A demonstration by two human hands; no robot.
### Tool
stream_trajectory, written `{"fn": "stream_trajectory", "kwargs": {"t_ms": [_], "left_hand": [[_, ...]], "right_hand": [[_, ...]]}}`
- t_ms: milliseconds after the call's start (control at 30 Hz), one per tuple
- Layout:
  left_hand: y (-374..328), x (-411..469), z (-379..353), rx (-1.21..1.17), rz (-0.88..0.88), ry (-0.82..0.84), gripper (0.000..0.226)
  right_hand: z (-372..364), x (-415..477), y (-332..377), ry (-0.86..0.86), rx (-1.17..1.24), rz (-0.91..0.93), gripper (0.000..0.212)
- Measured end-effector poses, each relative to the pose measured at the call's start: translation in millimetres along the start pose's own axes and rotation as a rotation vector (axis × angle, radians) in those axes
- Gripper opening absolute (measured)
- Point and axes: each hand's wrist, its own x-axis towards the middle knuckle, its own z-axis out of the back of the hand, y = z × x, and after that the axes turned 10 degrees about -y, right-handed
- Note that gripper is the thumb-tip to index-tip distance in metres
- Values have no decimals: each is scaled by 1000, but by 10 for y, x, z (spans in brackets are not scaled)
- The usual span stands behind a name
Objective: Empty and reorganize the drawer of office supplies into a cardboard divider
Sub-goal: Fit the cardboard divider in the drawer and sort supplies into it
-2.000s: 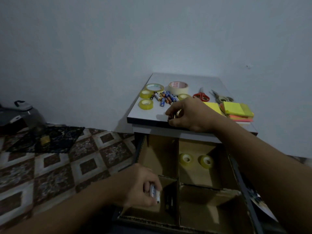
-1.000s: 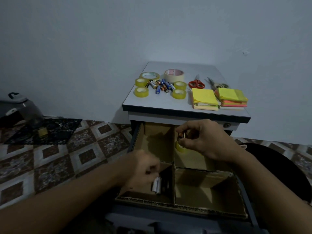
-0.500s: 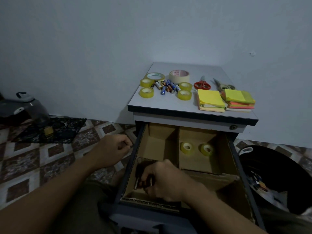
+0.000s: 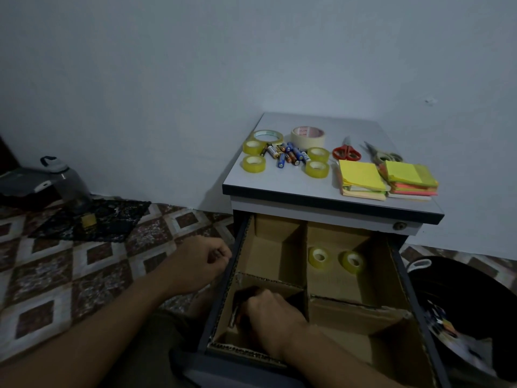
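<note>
The open drawer holds a cardboard divider (image 4: 275,249) with four compartments. My right hand (image 4: 270,310) is down in the front left compartment, its fingers curled over batteries (image 4: 233,317) that show only as a dim sliver. My left hand (image 4: 200,263) hovers just left of the drawer's side, fingers curled in and holding nothing. Two yellow tape rolls (image 4: 319,257) stand in the back right compartment. On the cabinet top (image 4: 282,183) lie more batteries (image 4: 285,156), several tape rolls (image 4: 253,163), red scissors (image 4: 347,152), grey scissors (image 4: 380,156) and sticky note stacks (image 4: 362,177).
A black bin (image 4: 461,301) with scraps stands on the floor right of the drawer. At the far left a dark bottle (image 4: 67,186) sits by a black cloth (image 4: 92,219) on the patterned tile floor. A plain wall backs the cabinet.
My right hand took batteries from the cabinet top and carried them down into the front left compartment. My left hand left that compartment and moved out to the drawer's left side.
</note>
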Motion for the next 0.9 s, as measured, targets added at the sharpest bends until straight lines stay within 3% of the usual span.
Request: {"fn": "stream_trajectory", "kwargs": {"t_ms": [267,433,567,800,900], "left_hand": [[-52,12,29,-6,15,-13,10],[-193,155,222,-77,0,-82,11],[-408,414,453,-102,-40,-179,8],[-726,1155,614,-55,-149,-205,16],[-818,1553,555,-4,-201,-195,25]], "right_hand": [[179,-15,56,73,-30,20,21],[549,-78,-43,30,141,25,19],[1105,-170,-191,-118,266,10,11],[2047,241,-825,-585,100,-45,18],[2285,558,-1055,-672,-14,-74,24]]}}
